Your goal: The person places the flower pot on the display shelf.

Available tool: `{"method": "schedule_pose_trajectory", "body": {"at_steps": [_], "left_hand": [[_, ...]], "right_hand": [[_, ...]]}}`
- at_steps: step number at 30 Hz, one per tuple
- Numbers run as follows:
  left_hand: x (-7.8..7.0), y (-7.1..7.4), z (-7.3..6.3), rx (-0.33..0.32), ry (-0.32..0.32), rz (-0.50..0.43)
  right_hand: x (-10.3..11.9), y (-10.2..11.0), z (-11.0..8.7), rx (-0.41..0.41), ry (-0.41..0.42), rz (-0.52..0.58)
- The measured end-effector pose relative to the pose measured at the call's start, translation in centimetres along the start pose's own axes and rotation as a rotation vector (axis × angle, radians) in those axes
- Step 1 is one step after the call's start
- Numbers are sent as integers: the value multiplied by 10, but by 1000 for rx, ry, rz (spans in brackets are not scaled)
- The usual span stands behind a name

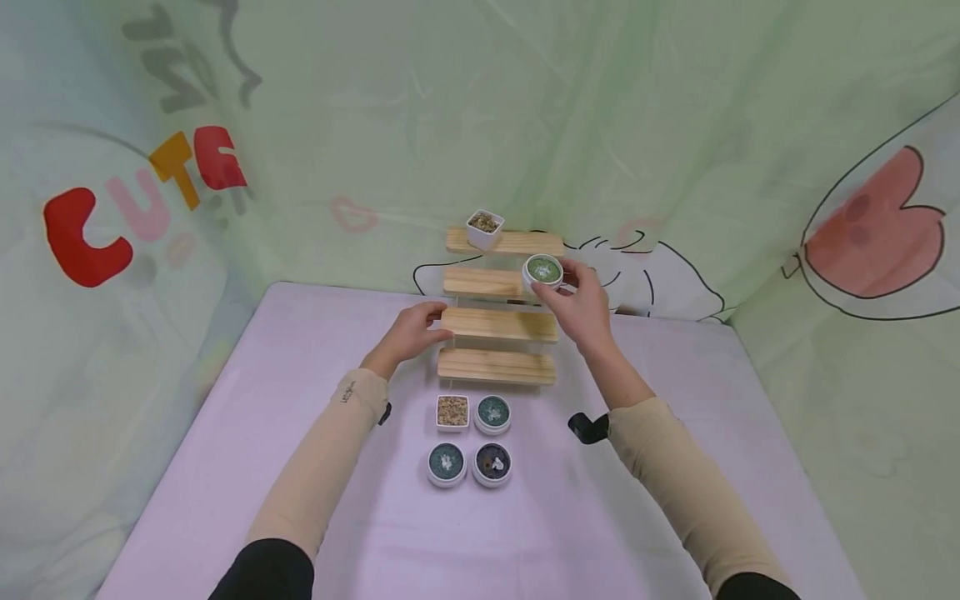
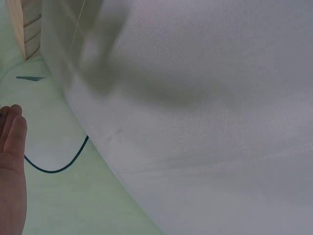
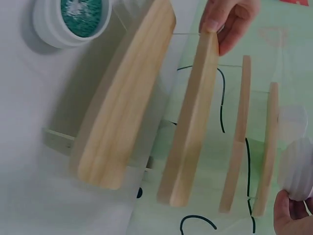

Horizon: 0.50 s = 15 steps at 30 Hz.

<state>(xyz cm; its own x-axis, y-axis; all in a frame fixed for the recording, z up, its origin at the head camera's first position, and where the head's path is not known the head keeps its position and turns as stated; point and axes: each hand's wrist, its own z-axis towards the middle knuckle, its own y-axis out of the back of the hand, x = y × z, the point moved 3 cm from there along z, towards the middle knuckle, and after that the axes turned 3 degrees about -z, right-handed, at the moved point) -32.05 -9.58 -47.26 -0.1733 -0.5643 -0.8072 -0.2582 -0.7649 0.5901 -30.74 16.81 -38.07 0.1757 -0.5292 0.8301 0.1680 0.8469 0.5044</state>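
Note:
A wooden tiered stand (image 1: 498,367) with several pale boards rises at the back of the table. My left hand (image 1: 411,335) pinches the left end of its second board from the bottom (image 3: 188,127), thumb on the near side. In the left wrist view only part of that hand (image 2: 12,166) shows, at the left edge. My right hand (image 1: 583,304) holds a small round white pot (image 1: 542,270) with a green, white-centred top by its right side, over the right end of the third board (image 1: 480,282). A square white pot (image 1: 485,229) stands on the top board's left part.
In front of the stand, a square pot with a tan grainy top (image 1: 452,412) and a round teal-topped pot (image 1: 492,413) form one row. Nearer stand another teal-topped pot (image 1: 446,463) and a dark-topped pot (image 1: 492,463). A printed green curtain (image 1: 420,125) hangs close behind.

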Motion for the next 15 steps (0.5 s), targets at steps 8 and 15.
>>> {"method": "schedule_pose_trajectory", "body": {"at_steps": [8,15], "left_hand": [[1,1,1,0,-12,4],[3,-1,1,0,-8,2]], "right_hand": [[10,-3,27,-37,-51,22],[11,-8,47,-60,-129,22]]}}
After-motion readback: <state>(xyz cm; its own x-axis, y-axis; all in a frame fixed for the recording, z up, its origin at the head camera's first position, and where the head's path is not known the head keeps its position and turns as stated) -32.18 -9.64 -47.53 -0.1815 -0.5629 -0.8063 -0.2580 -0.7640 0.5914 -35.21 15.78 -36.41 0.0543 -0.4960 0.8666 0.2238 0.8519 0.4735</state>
